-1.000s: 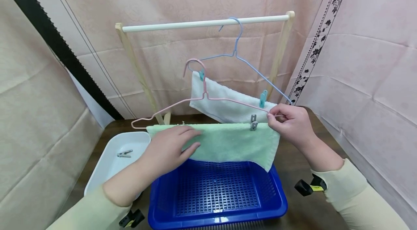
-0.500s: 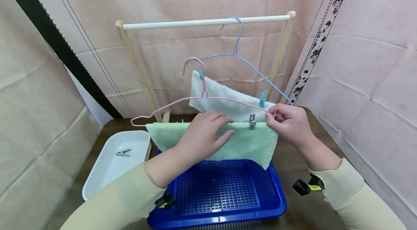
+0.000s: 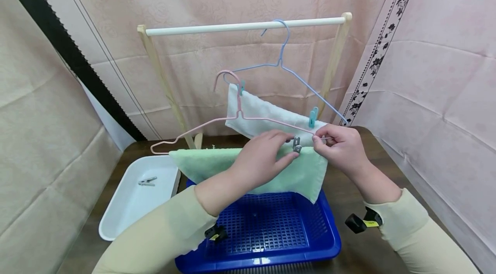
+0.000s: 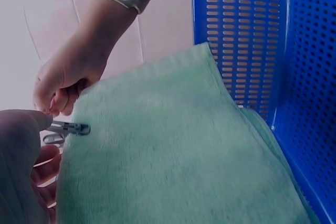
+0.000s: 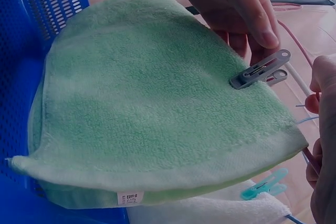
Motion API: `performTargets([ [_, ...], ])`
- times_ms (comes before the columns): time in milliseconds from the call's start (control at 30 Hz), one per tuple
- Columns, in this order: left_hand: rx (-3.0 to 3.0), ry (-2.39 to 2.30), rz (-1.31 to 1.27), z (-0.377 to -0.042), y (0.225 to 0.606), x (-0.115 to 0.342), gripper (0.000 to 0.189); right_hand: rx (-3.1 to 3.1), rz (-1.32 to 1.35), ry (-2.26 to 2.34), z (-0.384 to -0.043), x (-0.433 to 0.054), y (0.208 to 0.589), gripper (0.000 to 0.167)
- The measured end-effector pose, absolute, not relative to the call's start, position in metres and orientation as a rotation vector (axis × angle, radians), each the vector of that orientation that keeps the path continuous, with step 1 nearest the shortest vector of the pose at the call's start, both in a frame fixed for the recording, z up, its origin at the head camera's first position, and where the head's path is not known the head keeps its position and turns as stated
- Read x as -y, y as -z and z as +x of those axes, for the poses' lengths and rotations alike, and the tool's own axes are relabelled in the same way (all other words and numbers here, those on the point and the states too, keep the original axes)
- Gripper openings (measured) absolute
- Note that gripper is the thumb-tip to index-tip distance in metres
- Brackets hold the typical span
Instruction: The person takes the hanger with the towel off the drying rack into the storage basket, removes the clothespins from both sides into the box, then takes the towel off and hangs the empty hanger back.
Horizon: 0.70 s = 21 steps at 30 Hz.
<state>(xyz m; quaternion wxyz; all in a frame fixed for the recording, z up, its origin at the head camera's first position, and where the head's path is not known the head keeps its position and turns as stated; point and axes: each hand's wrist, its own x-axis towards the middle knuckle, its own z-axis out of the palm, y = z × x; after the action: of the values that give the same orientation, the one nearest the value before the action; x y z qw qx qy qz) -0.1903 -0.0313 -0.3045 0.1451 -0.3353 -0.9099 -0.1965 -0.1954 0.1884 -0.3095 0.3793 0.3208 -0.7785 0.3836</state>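
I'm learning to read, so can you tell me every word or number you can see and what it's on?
No text is readable.
White tag on the green towel: dark marks, too blurred to read.
Yellow label on the right-wrist camera: too small.
Yellow patch on the left-wrist camera: too small.

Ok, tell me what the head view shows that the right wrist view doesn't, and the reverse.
Only the head view shows the white tray with a loose clip lying in it.

Only the right wrist view shows the small printed label at the edge of the green towel.

Both show that towel, the metal clip on it, the blue basket, the white towel, the pink hanger, the left hand and the right hand.
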Motion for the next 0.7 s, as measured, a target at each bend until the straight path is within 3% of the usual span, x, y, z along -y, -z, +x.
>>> performTargets([
  [700, 2.545, 0.667, -1.031, -0.186, 0.303, 0.024, 0.037, 1.959, 0.827, -0.976, -0.206, -0.197, 0.321, 0.014],
])
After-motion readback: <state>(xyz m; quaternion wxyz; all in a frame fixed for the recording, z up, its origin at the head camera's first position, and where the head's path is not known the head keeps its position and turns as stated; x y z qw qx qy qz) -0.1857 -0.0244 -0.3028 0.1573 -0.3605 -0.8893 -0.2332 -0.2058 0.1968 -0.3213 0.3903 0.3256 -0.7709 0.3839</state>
